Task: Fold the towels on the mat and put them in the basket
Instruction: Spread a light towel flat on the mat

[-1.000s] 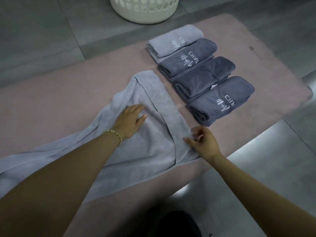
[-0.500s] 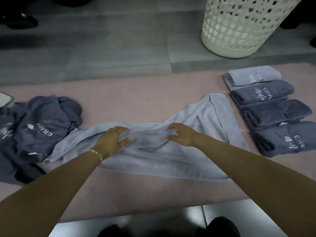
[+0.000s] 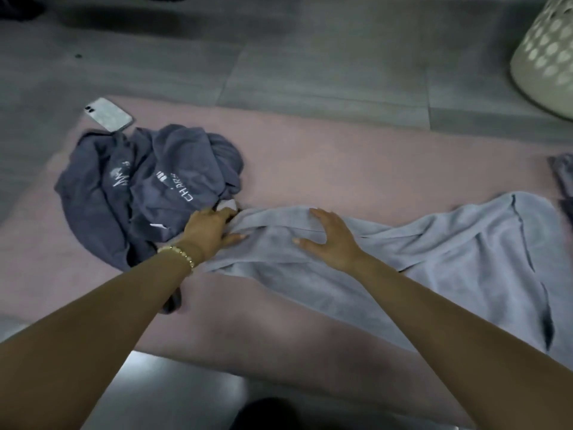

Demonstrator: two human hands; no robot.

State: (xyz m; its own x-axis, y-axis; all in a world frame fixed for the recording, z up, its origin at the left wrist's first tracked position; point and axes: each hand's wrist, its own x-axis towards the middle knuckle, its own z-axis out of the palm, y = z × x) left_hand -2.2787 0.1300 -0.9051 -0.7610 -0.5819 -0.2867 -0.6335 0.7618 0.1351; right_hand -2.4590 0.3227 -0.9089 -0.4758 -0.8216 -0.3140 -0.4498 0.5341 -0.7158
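**Squaring the left end of the light towel**

The light grey towel (image 3: 434,259) lay lengthwise on the pink mat (image 3: 341,169), running from the centre out toward three o'clock, with ridges along its far edge. Judged from that, the step in hand was flattening and squaring the left end before a fold. Done well, one palm would anchor the cloth while the other hand drew the end taut and matched its corners, so no ridge got folded in.

The left hand (image 3: 210,231) sat at the towel's left end, fingers curled into the cloth and thumb lying along it, apparently gripping that end. The right hand (image 3: 328,243), just beside it at its three o'clock, lay flat with fingers spread wide, pressing the towel.

A heap of dark towels (image 3: 148,193) lay unfolded at ten o'clock, right against the left hand's fingers. The basket (image 3: 545,57) stood off the mat at two o'clock.
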